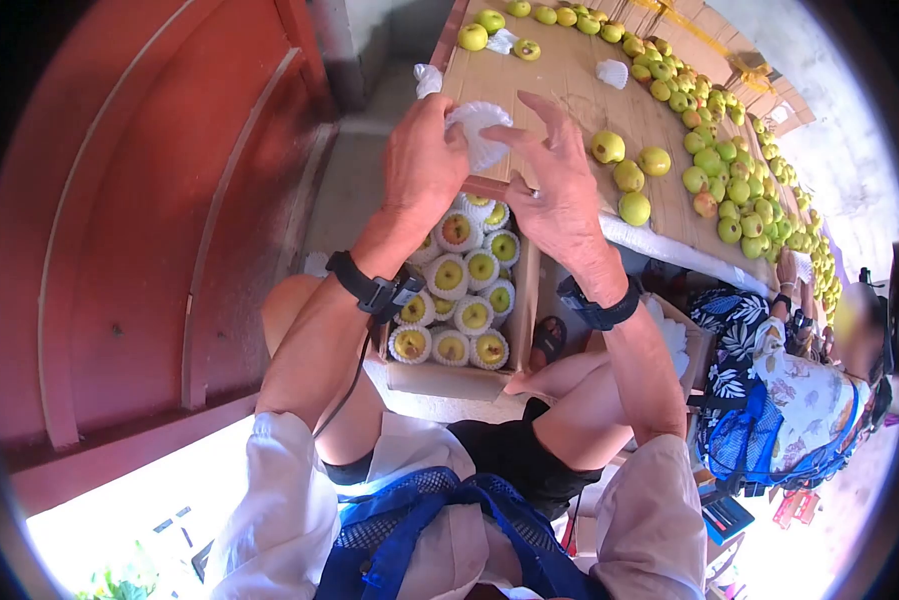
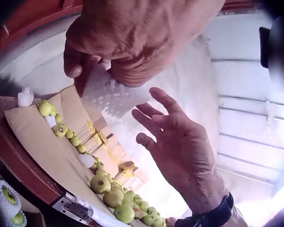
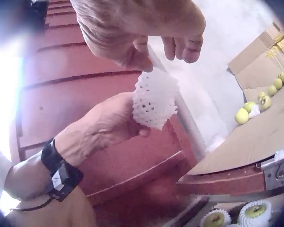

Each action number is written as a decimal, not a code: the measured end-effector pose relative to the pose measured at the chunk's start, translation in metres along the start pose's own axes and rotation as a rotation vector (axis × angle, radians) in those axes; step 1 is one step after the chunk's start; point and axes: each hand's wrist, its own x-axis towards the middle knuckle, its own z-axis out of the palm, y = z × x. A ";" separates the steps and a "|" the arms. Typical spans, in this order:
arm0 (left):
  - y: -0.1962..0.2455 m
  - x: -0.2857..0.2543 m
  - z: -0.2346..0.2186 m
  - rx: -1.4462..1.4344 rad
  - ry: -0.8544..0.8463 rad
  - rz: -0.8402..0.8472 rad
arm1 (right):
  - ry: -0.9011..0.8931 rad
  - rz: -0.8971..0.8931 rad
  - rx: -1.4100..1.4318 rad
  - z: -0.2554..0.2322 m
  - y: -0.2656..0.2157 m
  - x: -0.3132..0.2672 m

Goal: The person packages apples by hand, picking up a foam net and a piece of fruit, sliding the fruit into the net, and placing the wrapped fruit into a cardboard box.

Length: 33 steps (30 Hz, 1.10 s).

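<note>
My left hand (image 1: 424,165) grips a white foam fruit net (image 1: 481,137) near the table's corner. In the right wrist view the foam net (image 3: 155,100) looks collapsed, with rows of small holes, and shows no fruit in it. My right hand (image 1: 557,190) faces it with fingers spread and holds nothing; its fingertips come right at the net's edge. In the left wrist view the right hand (image 2: 184,151) reaches up toward the net from below. Under both hands, a cardboard box (image 1: 449,380) holds yellow-green apples (image 1: 449,275) in foam nets.
A cardboard-covered table (image 1: 569,95) carries many loose apples (image 1: 734,190) along its far side and several nearer the edge. Crumpled foam nets (image 1: 612,73) lie there too. A red panelled door (image 1: 139,220) stands at left. Another person (image 1: 799,400) sits at right.
</note>
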 end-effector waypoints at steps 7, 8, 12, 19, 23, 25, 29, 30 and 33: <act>0.001 -0.006 0.003 0.022 -0.010 0.084 | -0.049 -0.087 -0.088 0.006 0.014 -0.005; 0.000 -0.005 0.002 0.020 -0.010 0.073 | -0.085 -0.093 -0.085 0.005 0.016 -0.006; -0.001 -0.002 -0.001 0.046 -0.048 0.065 | -0.216 -0.066 -0.031 0.003 0.022 -0.010; 0.007 0.011 -0.004 -0.586 -0.350 -0.215 | -0.323 0.667 0.897 -0.012 0.045 -0.009; 0.017 0.013 -0.014 -0.595 -0.449 -0.075 | -0.264 0.783 1.331 -0.010 0.055 -0.014; 0.014 0.015 -0.014 -0.602 -0.524 -0.091 | -0.254 0.811 1.468 -0.012 0.057 -0.014; 0.017 0.014 -0.016 -0.757 -0.723 -0.370 | -0.258 0.836 1.622 -0.015 0.060 -0.014; 0.021 0.012 -0.015 -0.810 -0.798 -0.469 | -0.242 0.828 1.632 -0.016 0.062 -0.018; 0.012 0.005 -0.003 -0.904 -0.891 -0.511 | -0.271 0.840 1.586 -0.010 0.061 -0.023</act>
